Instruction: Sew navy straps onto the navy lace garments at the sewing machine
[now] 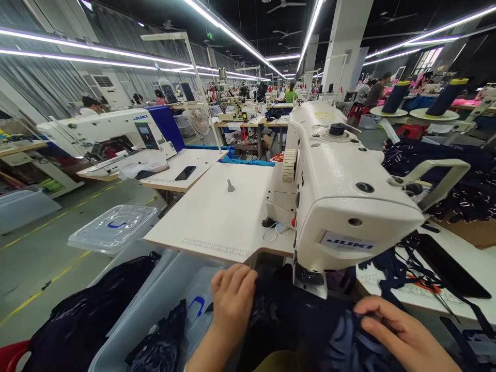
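Observation:
Dark navy fabric (306, 315) stretches between my two hands, under the head of a white JUKI sewing machine (344, 217). My left hand (234, 294) is closed at the fabric's left edge, its fingers curled over the cloth beside the white table's edge. On the right, my right hand (391, 328) pinches a bunched part of the same fabric between thumb and fingers. The machine's needle area is mostly hidden by its head and a metal guard (310, 281). What garment the fabric belongs to cannot be made out.
A plastic bin (127, 315) with navy pieces stands at lower left, near a clear lid (114, 227). On the white table (194, 212) lies a small grey metal piece (230, 186). Navy straps, scissors (436, 289) and a black tablet-like slab (453, 266) lie at right.

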{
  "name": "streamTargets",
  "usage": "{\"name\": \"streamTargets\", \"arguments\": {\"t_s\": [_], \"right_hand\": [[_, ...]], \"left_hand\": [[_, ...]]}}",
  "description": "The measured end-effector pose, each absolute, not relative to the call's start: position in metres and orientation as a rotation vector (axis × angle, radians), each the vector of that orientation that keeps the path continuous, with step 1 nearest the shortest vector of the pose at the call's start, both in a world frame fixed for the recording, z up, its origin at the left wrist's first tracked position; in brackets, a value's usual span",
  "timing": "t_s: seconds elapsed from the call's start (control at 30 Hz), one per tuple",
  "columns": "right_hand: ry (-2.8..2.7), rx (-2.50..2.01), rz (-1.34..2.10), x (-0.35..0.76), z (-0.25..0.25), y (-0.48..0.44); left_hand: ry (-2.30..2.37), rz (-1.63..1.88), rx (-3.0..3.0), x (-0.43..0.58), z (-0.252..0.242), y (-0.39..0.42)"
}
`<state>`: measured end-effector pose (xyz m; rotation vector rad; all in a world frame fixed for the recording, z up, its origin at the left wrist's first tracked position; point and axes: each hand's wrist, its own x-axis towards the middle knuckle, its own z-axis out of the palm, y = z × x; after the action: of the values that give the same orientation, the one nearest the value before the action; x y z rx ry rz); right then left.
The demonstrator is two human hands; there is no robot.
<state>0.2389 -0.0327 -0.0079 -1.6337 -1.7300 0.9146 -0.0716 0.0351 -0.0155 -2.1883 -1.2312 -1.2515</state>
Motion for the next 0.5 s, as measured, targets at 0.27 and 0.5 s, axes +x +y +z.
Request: {"name": "streamTargets", "arguments": {"t_s": [0.27, 0.5], "right_hand": [[-2.012, -1.443, -0.234, 0.164, -0.017, 0.010], [-1.570, -1.590, 0.601, 0.174, -0.028, 0.005]], "left_hand": [[-0.920, -0.753, -2.404, -0.061, -0.015, 0.033], [-0.692, -0.475, -2.687, -0.023, -0.013, 0.014]]}}
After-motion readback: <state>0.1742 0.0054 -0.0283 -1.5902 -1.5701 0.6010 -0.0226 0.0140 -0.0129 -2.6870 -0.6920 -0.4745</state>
